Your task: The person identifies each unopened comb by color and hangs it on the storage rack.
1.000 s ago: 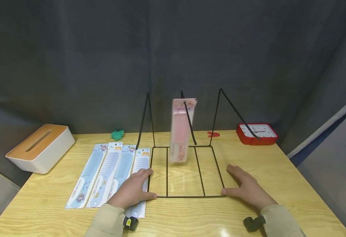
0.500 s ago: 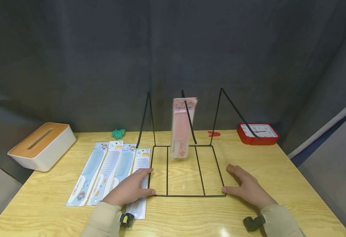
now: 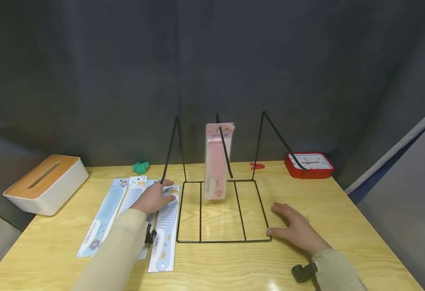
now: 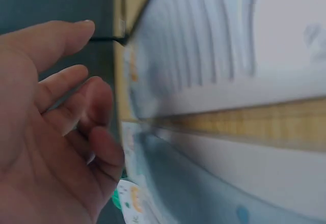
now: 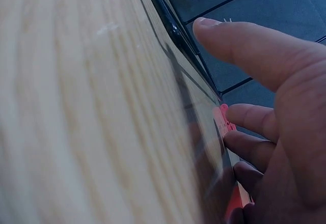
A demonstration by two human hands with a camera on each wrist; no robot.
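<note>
And here's the L hand [image 3: 153,198], out over the far ends of the blue comb packs [image 3: 103,214], approx. at the middle of the row. Grip's loose: fingers softly bent, gap b/w thumb and fingertips, nothing held; can't tell if it's touching a pack. Closest on its R side is the rightmost blue pack [image 3: 165,232], flat on the table [image 3: 249,262], just beside the L bar of the black wire rack [image 3: 223,241]. Long axis runs front to back, far end tipped a bit R; teeth up at the far end, handle w/ its round hole toward the person. Looks: pale blue-lavender comb, wide-set teeth, white card, yellow-haired cartoon up top, small yellow bits on the handle. Leftmost pack slants more, far end R, cartoon figure at the near end; the two in b/w are partly hidden by hand and sleeve.

Centre now: pink comb pack [image 3: 216,165] hangs on the rack's mid prong, long axis approx. vertical, toothed part uppermost, clear wrapper, fine teeth. R hand [image 3: 296,228] is at the rack's front R corner, thumb by the bar, fingers spread wide, nothing in the grip. Behind, L to R: tissue box [image 3: 47,182], green twine [image 3: 140,167], red clip [image 3: 257,166], red clock [image 3: 308,165].
</note>
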